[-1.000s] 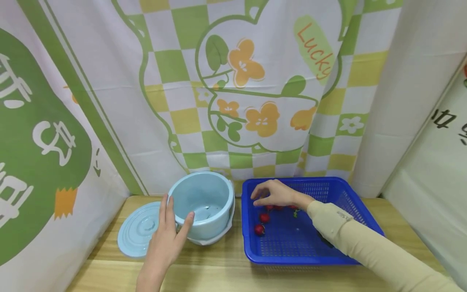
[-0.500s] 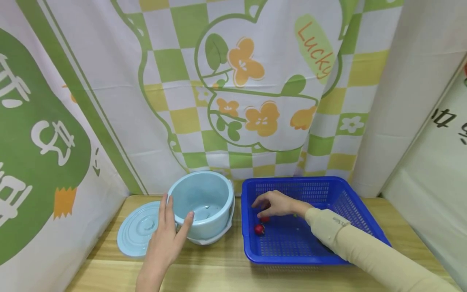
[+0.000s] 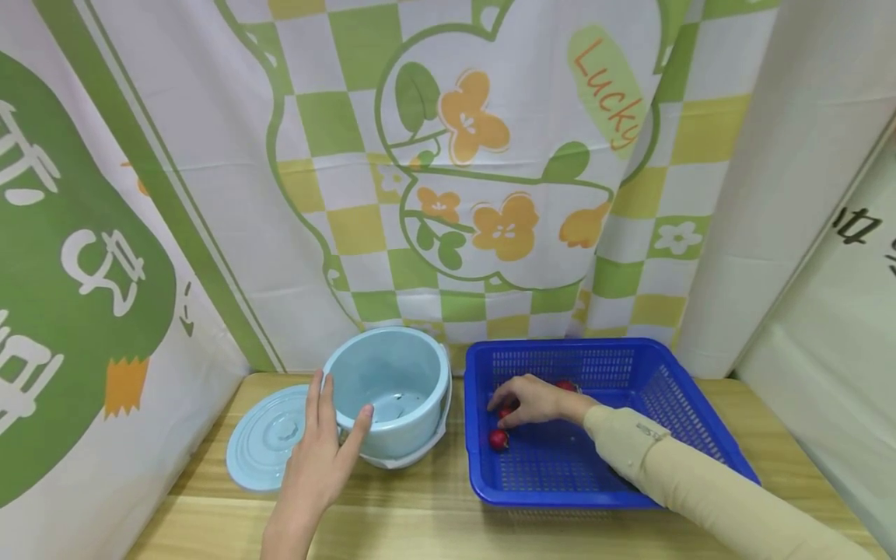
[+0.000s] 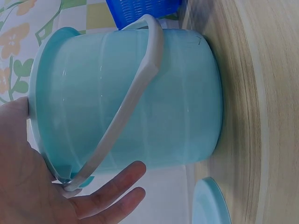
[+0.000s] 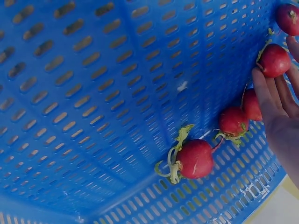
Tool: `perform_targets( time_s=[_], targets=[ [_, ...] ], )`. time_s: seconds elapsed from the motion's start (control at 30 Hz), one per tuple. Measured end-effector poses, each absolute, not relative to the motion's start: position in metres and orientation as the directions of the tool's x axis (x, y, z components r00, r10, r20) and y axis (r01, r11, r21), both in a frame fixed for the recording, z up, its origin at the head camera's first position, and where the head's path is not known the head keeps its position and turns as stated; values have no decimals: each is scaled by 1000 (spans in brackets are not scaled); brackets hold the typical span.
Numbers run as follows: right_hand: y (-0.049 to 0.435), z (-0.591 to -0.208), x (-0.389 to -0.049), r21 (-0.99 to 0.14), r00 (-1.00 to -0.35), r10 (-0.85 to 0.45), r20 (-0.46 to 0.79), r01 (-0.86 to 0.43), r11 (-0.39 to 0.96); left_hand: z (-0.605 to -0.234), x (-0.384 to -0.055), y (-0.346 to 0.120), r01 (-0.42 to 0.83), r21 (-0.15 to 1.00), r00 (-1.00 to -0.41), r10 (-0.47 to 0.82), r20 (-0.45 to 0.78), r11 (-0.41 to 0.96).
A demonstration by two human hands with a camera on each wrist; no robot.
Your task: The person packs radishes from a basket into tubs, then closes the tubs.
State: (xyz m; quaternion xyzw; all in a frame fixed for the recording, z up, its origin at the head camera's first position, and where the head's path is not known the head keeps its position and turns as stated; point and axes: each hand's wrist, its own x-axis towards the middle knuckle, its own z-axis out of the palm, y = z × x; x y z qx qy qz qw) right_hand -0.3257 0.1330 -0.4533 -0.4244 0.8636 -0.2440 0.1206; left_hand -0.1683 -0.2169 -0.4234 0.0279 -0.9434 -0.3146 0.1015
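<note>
My left hand (image 3: 318, 459) is at the near left side of a light blue pail (image 3: 402, 443), thumb at its rim and fingers straight. The left wrist view shows the pail's white handle (image 4: 124, 107) hanging down across its side. My right hand (image 3: 535, 398) reaches into a blue plastic basket (image 3: 560, 499). Its thumb and fingers pinch a red radish (image 5: 274, 60) low in the basket. Close by sits another radish (image 3: 499, 440), in front of the hand. Two more radishes, with thin green leaves, show along the basket wall in the right wrist view, the nearer one (image 5: 196, 158) whole.
A round light blue lid (image 3: 259, 439) lies on the wooden table (image 3: 392, 517), left of the pail. Patterned cloth (image 3: 490, 311) hangs directly behind pail and basket. The basket stands right of the pail with a narrow gap between them.
My right hand has come down and toward the near side within the basket, and its fingers are now at a radish. My left hand stays at the pail.
</note>
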Motion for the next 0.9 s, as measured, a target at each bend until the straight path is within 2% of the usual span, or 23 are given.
perform_targets(
  time_s=[0.3,0.9],
  targets=[
    [135,-450,-324,-517,-615,-785,-77,-648,559,-424,-169,-217,11,602,-979,-115,170,798],
    [137,-448,-324,-496,-589,-806,-53,-685,534,-424,-168,-216,9,601,-978,-117,170,799]
  ],
)
